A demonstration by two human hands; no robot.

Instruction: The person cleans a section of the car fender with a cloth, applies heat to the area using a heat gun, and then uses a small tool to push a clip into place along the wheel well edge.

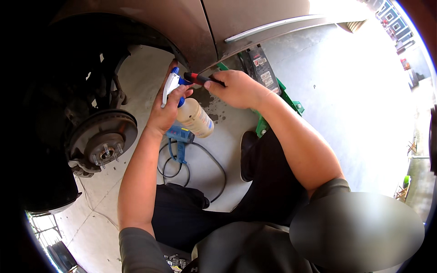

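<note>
- The spray bottle [195,118], the landmark here, is held tilted above the floor [346,104], its base toward the lower right.
- Left hand [164,113]: its grip is closed around the bottle's neck and white-and-blue spray head; whether a finger presses the trigger is hard to tell.
- Right hand [239,88]: up and right of the bottle, its grip is curled firmly around a red-and-black tool [197,78]. The tool's tip sits right by the spray head; contact cannot be made out, nor its exact kind.
- Left of the bottle, the brake disc [122,134] and wheel studs [106,148] are exposed: the wheel is off, the disc in place.
- Right of the bottle, a green jack [284,97] stands near the car body [268,16].
- Just below the bottle, a blue power tool [181,139] lies on the floor, its cord [224,175] looped.
- Dark, wet-looking spots [213,108] mark the floor right of the bottle; how much work remains does not show.
</note>
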